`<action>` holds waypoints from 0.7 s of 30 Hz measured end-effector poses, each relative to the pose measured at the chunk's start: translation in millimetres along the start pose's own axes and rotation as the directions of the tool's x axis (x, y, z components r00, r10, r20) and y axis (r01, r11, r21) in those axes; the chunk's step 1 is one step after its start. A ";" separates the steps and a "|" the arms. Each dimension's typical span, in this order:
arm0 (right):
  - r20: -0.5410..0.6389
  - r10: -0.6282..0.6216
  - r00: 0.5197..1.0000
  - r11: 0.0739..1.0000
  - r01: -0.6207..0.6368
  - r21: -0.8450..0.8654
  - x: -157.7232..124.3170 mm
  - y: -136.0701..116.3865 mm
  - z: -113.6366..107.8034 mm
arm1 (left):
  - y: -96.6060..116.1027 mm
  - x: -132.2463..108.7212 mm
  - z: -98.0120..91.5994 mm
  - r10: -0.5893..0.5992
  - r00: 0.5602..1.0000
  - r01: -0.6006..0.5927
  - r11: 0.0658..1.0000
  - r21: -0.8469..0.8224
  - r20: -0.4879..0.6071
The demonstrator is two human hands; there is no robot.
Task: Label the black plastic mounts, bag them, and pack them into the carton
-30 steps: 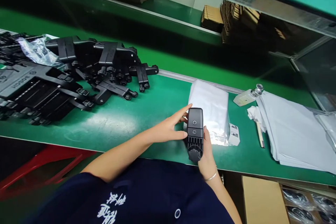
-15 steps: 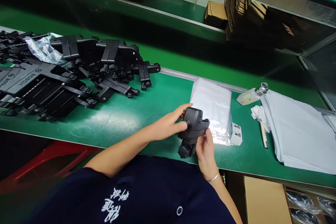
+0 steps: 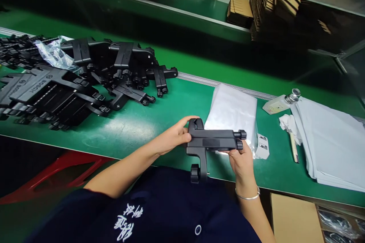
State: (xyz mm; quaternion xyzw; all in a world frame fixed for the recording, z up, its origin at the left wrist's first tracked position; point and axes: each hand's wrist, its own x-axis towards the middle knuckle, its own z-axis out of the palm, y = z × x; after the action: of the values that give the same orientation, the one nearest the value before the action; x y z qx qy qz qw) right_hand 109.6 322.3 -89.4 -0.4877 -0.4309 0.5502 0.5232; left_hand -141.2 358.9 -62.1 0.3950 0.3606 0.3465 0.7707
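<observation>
A black plastic clamp (image 3: 213,139) is held level above the near edge of the green bench, its long side facing up. My left hand (image 3: 178,135) grips its left end, thumb on the body. On the right, my right hand (image 3: 241,159) holds the end with two small knobs from below. A curved arm with a larger knob hangs down toward my shirt. Behind the clamp lies a stack of clear plastic bags (image 3: 232,108), with a white label sheet (image 3: 262,146) at its right.
Many black clamps (image 3: 124,55) are piled on the left of the green bench (image 3: 171,110). To the right are a pump bottle (image 3: 281,103), a marker (image 3: 293,147) and white sheets (image 3: 330,140). An open carton (image 3: 295,216) stands below.
The clamp has been turned from end-on to lengthwise, showing its long side. My right hand has moved right and my left hand slightly left. The view has shifted a little.
</observation>
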 end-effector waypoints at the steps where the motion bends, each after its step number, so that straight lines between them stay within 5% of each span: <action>1: -0.004 0.018 1.000 1.000 -0.018 0.013 2.5 -0.3 2.0 | -4.5 2.2 -0.6 -0.061 0.998 0.060 0.995 -0.077 -0.020; 5: -0.016 0.080 0.997 0.995 -0.079 0.053 8.8 1.2 14.5 | -23.1 8.1 -1.9 -0.275 0.960 0.242 0.908 -0.343 -0.049; 12: -0.034 0.083 0.996 0.997 -0.082 0.007 8.9 1.0 22.0 | -27.2 10.0 -8.2 -0.317 0.948 0.275 0.856 -0.438 -0.024; 16: -0.008 -0.042 0.999 0.966 0.039 -0.255 0.3 -8.3 31.9 | -22.5 23.5 -17.2 -0.310 0.950 0.280 0.878 -0.387 -0.016; 21: 0.115 -0.116 0.987 0.761 0.163 -0.628 -12.0 -18.4 55.8 | -21.1 42.7 -18.1 -0.302 0.950 0.249 0.883 -0.398 -0.075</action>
State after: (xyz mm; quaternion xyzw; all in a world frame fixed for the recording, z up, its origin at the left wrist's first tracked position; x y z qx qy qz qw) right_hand 57.1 313.9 -61.7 -0.5829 -0.6442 0.3484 0.3520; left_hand -129.6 390.9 -100.0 0.1567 0.3895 0.3228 0.8482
